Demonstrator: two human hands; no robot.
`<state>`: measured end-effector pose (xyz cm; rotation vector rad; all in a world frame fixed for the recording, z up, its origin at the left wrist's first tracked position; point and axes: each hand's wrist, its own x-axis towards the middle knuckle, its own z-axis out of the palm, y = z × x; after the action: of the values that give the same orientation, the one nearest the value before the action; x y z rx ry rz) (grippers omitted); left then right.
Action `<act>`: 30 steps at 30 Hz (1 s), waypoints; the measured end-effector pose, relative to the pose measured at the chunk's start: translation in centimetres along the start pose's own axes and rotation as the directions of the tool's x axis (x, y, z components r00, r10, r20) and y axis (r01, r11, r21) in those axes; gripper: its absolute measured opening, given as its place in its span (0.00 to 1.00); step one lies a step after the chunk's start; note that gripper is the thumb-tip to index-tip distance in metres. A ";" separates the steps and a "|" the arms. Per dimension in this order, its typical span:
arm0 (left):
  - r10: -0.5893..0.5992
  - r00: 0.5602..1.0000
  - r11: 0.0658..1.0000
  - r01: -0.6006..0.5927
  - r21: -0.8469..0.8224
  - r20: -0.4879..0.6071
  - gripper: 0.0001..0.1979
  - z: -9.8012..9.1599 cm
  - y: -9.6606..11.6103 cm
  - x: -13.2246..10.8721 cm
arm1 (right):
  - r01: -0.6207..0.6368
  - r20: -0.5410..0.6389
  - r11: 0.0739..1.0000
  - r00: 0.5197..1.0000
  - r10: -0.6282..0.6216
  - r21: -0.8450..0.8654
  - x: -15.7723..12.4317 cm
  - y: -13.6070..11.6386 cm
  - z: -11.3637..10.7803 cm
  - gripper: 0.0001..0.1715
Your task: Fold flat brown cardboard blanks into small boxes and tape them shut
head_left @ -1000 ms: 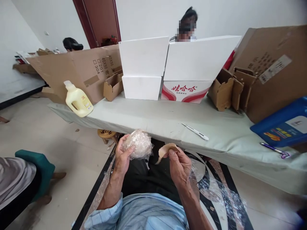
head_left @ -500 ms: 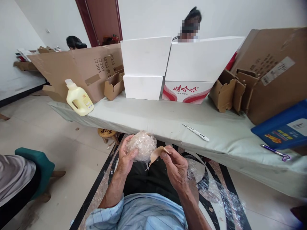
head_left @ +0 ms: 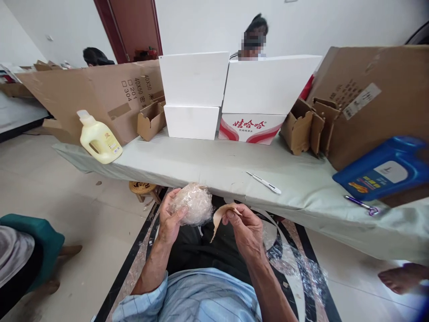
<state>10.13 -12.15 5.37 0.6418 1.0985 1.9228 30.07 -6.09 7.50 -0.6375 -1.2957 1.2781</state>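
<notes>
My left hand [head_left: 168, 220] is wrapped round a crumpled ball of clear plastic film [head_left: 193, 205], held over my lap just below the table's front edge. Right beside it, my right hand [head_left: 244, 226] pinches a strip of tan packing tape [head_left: 221, 214] between thumb and fingers. The strip's loose end hangs down and points toward the ball. The two hands are a little apart.
The grey-covered table [head_left: 208, 165] carries a white-handled knife [head_left: 263, 182], a cream detergent bottle [head_left: 97, 139], white foam boxes [head_left: 194, 96], cardboard boxes [head_left: 365, 98], a blue jug [head_left: 382, 172] and purple scissors [head_left: 362, 205]. Clear film lies on the floor [head_left: 295, 264]. Two people sit behind the boxes.
My right hand has brought the tape strip closer to the ball, and the strip now hangs downward. The view has shifted slightly right.
</notes>
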 end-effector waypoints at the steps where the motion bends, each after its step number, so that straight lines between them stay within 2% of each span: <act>1: 0.011 1.000 1.000 -0.011 0.009 0.008 0.43 0.1 -0.3 0.0 | 0.021 -0.004 0.999 1.000 -0.021 -0.042 -0.1 -0.2 0.3 0.16; 5: 0.068 0.995 0.997 -0.071 0.034 0.079 0.52 1.0 -1.3 -0.2 | 0.135 -0.017 0.952 0.989 -0.145 -0.275 -0.4 -0.4 1.4 0.12; 8: 0.069 0.991 0.996 -0.075 0.044 0.117 0.54 2.0 -1.8 -0.5 | 0.170 -0.026 0.924 0.981 -0.191 -0.341 -0.6 0.2 2.0 0.09; 15: -0.047 0.986 0.998 0.039 0.057 0.160 0.42 2.9 -2.7 -1.0 | 0.126 -0.001 0.929 0.991 -0.135 -0.348 -0.7 1.0 1.8 0.10; 23: -0.092 0.984 0.996 0.091 0.011 0.153 0.38 3.1 -3.0 -1.3 | 0.091 -0.017 0.939 0.995 -0.103 -0.330 -0.8 0.7 1.8 0.07; 30: -0.088 0.987 0.994 0.078 0.083 0.133 0.34 3.3 -2.7 -1.6 | 0.077 0.012 0.951 0.997 -0.077 -0.301 -0.5 -0.3 1.7 0.10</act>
<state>14.55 -11.16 4.60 0.7471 1.1003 1.7459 28.66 -7.15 7.98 -0.7923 -1.5161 1.0247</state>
